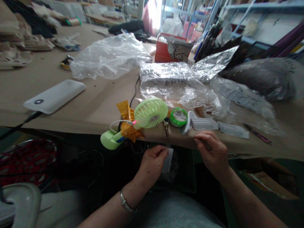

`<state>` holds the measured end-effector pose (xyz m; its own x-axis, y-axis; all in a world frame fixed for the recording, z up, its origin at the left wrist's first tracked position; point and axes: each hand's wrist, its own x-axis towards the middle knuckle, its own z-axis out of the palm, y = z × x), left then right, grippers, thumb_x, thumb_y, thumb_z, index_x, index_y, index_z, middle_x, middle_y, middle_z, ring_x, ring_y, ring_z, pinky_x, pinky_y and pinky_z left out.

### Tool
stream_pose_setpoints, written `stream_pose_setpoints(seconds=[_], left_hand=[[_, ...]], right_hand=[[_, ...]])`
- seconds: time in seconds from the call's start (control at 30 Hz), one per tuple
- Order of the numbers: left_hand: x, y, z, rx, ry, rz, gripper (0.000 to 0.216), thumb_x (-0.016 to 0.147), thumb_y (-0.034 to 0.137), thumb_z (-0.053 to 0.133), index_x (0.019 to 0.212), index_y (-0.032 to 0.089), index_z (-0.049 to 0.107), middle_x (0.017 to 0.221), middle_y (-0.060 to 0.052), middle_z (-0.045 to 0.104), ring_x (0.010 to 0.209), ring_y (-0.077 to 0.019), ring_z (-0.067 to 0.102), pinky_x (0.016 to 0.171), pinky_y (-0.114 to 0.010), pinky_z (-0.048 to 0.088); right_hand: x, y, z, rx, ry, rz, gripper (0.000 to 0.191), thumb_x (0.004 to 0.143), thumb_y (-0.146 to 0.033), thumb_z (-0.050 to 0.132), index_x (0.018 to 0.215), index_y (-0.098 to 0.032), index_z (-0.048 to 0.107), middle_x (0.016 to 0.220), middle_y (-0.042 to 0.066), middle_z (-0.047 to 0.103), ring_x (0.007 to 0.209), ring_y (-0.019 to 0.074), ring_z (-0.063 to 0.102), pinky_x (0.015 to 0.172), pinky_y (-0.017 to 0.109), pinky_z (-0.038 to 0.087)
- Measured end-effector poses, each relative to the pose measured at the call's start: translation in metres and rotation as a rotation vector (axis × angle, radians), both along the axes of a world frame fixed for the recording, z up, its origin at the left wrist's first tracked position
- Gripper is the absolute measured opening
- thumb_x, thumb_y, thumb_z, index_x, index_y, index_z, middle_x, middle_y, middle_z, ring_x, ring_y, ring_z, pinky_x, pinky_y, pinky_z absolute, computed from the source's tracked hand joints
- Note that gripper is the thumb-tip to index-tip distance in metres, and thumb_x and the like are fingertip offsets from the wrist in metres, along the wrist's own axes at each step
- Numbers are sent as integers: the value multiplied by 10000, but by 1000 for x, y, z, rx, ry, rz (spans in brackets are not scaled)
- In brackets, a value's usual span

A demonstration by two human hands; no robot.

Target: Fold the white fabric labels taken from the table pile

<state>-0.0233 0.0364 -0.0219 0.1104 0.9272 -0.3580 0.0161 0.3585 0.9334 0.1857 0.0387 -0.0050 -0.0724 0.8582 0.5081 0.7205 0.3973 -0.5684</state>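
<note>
My left hand [153,161], a bracelet on its wrist, is closed in a pinch just below the table edge. Between thumb and finger it grips a small white printed label [168,161], which hangs down. To the right, my right hand [212,152] is closed with fingertips and thumb together, close to the table edge; what they hold, if anything, is too small to make out. Beyond it lie a stack of printed labels [204,123] and a flatter label strip [233,130]. A green round container [178,117] sits left of the stack.
A light-green fan [151,112] is taped at the table edge. A white power bank [55,96] with a cable lies left. Clear plastic bags [111,57] spread behind. Thread snips [257,133] lie right. A red box [163,49] stands at the back.
</note>
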Motion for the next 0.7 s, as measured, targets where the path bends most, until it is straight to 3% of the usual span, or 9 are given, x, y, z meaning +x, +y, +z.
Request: stream_pose_setpoints(seconds=[0.13, 0.27, 0.53, 0.7], left_hand=[[2, -3, -20, 31, 125, -56, 230, 690, 232, 653, 903, 186, 726, 944, -65, 738, 893, -223, 658, 831, -316, 476], [2, -6, -26, 20, 118, -118, 185, 724, 260, 618, 848, 178, 727, 880, -64, 745, 855, -236, 663, 799, -333, 482], [13, -4, -10, -68, -48, -83, 97, 708, 223, 637, 708, 155, 707, 697, -27, 694, 705, -167, 619, 685, -257, 452], [26, -5, 9, -335, -482, -99, 243, 757, 355, 659, 835, 125, 664, 750, -64, 684, 674, -151, 627, 669, -274, 487]], right_hand=[[5, 12, -10, 93, -294, -21, 323, 857, -259, 558, 1165, -162, 580, 1044, 117, 607, 1019, 263, 549, 913, 425, 442], [-2, 16, -16, 100, -487, -54, 338, 848, -261, 576, 1168, -154, 592, 1099, 116, 632, 1091, 296, 513, 933, 450, 398], [4, 14, -14, 213, -260, 10, 113, 858, -159, 574, 874, -213, 671, 911, 55, 685, 955, 212, 582, 877, 389, 465], [-6, -12, -2, 213, -141, 183, 143, 837, -112, 572, 900, -212, 652, 915, 55, 678, 976, 210, 583, 832, 387, 508]])
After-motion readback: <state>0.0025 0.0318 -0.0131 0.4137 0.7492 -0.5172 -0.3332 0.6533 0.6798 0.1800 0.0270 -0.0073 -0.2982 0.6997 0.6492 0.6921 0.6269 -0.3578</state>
